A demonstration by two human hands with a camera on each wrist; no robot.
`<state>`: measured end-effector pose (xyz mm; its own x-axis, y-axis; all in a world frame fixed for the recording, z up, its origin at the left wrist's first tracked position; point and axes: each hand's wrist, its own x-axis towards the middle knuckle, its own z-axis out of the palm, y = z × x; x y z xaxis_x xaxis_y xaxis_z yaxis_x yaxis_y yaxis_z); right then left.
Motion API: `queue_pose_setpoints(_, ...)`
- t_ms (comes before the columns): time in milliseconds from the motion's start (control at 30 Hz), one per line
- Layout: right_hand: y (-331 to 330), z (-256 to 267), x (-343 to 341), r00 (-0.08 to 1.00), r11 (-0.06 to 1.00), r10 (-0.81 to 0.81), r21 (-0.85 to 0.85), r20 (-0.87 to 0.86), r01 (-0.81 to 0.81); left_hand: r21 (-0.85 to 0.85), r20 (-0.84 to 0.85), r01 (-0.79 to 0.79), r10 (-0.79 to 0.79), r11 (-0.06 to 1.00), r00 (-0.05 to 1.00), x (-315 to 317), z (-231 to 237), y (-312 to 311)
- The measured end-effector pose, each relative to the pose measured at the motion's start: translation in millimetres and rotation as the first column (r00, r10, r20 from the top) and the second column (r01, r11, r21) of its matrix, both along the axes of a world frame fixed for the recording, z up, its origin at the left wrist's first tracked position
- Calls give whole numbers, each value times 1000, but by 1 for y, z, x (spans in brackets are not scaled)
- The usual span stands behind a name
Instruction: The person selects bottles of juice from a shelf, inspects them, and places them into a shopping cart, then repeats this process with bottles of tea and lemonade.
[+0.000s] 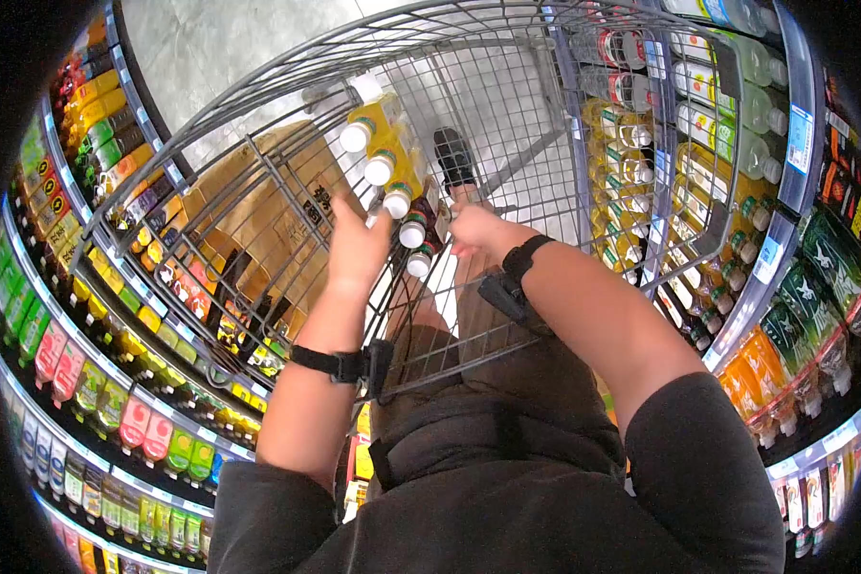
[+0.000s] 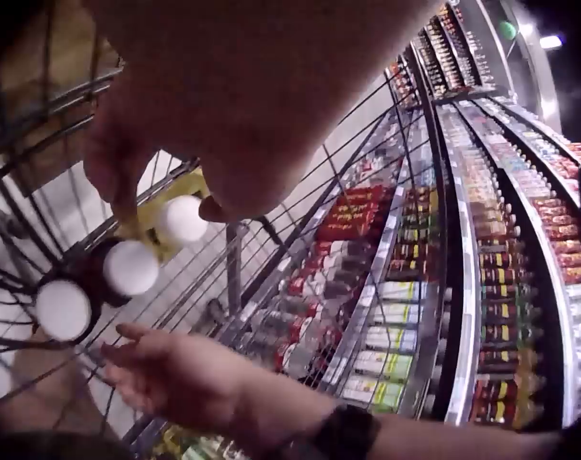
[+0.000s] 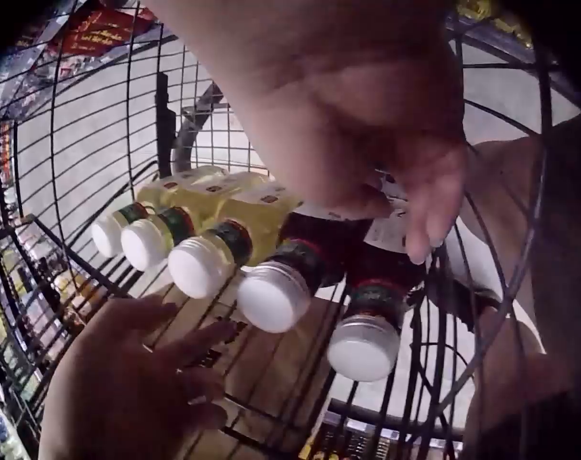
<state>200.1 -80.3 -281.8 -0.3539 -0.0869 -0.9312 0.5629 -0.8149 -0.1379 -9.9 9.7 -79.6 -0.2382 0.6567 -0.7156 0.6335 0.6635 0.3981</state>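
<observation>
A row of bottles stands in the wire shopping cart [image 1: 507, 86], white caps towards me. At the far end are yellow drink bottles [image 1: 385, 129]; at the near end are two dark red drink bottles [image 3: 314, 240]. My left hand [image 1: 357, 244] is beside the row, its fingers loosely extended near the caps in the right wrist view. On the other side, my right hand [image 1: 488, 230] reaches over the dark bottles. Its fingertips [image 3: 427, 230] point down along the label of the end bottle, overlapping it in the right wrist view.
A brown cardboard box [image 1: 258, 196] lies at the cart's left. Shelves of drinks line both sides, with green and pink cartons [image 1: 62, 354] on the left and large bottles [image 1: 751, 373] on the right. A dark shoe [image 1: 453, 153] shows through the wire.
</observation>
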Motion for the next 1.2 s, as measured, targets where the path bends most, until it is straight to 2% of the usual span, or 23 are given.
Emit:
queue_pose_setpoints(33, 9, 18, -1, 1000, 1000, 1, -2, -1, -1, -66, 6, 30, -30, 997, 1000, 4, 2, -15)
queue_pose_setpoints(100, 45, 78, -9, 994, 994, 107, 0, -23, -107, -341, 127, 111, -71, 933, 989, 10, 3, -33)
queue_pose_setpoints(133, 47, 85, -12, 994, 994, 105, -4, -22, -105, -360, 107, 139, -107, 923, 988, 13, -9, -51)
queue_pose_setpoints(200, 45, 92, -17, 987, 982, -157, -102, 34, 160, -347, 118, 189, -158, 918, 980, 15, -43, -92)
queue_pose_setpoints(300, 34, 83, -18, 975, 963, -222, -153, 19, 222, -418, 156, 153, -95, 896, 983, 27, -61, -94)
queue_pose_setpoints(333, 34, 83, -19, 967, 951, -255, -176, 10, 253, -488, 162, 139, -68, 862, 985, 34, -45, -78)
queue_pose_setpoints(367, 34, 83, -20, 967, 953, -253, -171, 13, 251, -483, 165, 139, -66, 864, 984, 36, -45, -78)
queue_pose_setpoints(433, 41, 92, -23, 991, 982, -133, -136, 21, 134, -441, 109, 314, -297, 841, 949, 38, -42, -74)
queue_pose_setpoints(467, 44, 98, -24, 991, 983, -132, -127, 21, 134, -500, 119, 305, -285, 811, 951, 40, -38, -72)
queue_pose_setpoints(567, 51, 115, -27, 1000, 998, -27, -49, -1, 27, -434, 133, 355, -330, 828, 934, 32, -20, -77)
queue_pose_setpoints(667, 52, 139, -32, 983, 980, 180, 73, 31, -182, -440, 120, 400, -388, 804, 914, 26, 27, -63)
queue_pose_setpoints(700, 56, 149, -33, 983, 979, 180, 93, 28, -181, -453, 128, 442, -434, 774, 892, 23, 46, -57)
queue_pose_setpoints(800, 62, 176, -33, 941, 927, 336, 165, 38, -337, -364, 132, 488, -475, 793, 870, 10, 102, -51)
queue_pose_setpoints(900, 58, 200, -33, 939, 910, 340, 270, -45, -316, -239, 144, 513, -492, 824, 858, -12, 149, -55)
queue_pose_setpoints(933, 60, 208, -35, 918, 893, 391, 270, -70, -360, -203, 173, 466, -437, 861, 883, -18, 180, -50)
queue_pose_setpoints(967, 58, 218, -32, 902, 865, 420, 345, -98, -365, -169, 206, 416, -381, 893, 901, -24, 202, -52)
queue_pose_setpoints(1000, 60, 233, -30, 885, 864, 437, 349, -163, -362, -69, 167, 390, -375, 918, 912, -35, 213, -61)
queue_pose_setpoints(1067, 62, 271, -28, 841, 853, 464, 398, -279, -338, -34, 185, 344, -332, 938, 925, -59, 236, -70)
queue_pose_setpoints(1100, 61, 291, -29, 840, 844, 471, 413, -269, -341, -16, 213, 298, -288, 954, 933, -70, 250, -75)
queue_pose_setpoints(1167, 56, 330, -31, 825, 890, 398, 388, -402, -240, 38, 293, 190, -193, 981, 936, -88, 285, -85)
queue_pose_setpoints(1200, 52, 349, -32, 815, 889, 406, 387, -415, -246, 92, 324, 134, -157, 987, 933, -98, 297, -92)
